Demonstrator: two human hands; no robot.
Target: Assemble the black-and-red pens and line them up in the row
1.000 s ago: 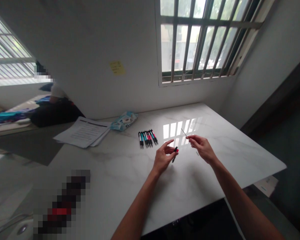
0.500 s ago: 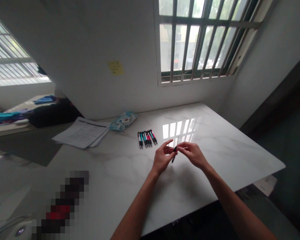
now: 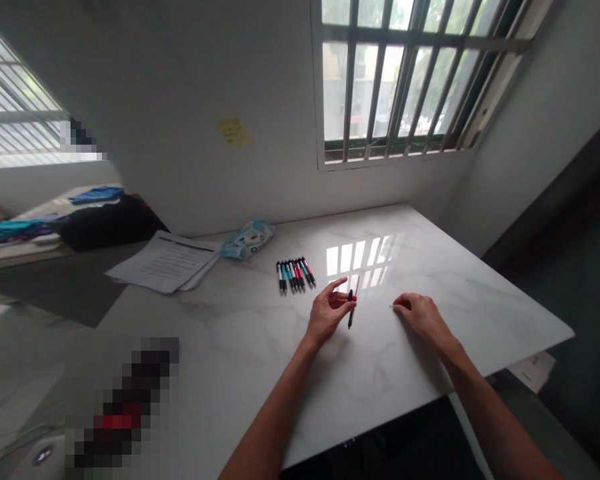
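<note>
Marble-white tabletop under us: our left hand pinches a thin, light, slippery red-and-black pen mid-barrel; our right hand, at three o'clock, fingers a tiny piece.

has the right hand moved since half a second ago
Yes. The right hand has pulled away from the pen in the left hand, going right and down to the table.

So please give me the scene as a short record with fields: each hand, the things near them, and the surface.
left hand: holds a dark pen body upright, thin refill sticking out on top
right hand: rests on the table, fingertips at a small part, too small to identify
row of pens: lies behind the left hand
papers: far left
blue packet: beside the papers
table: white marble, glossy
</note>
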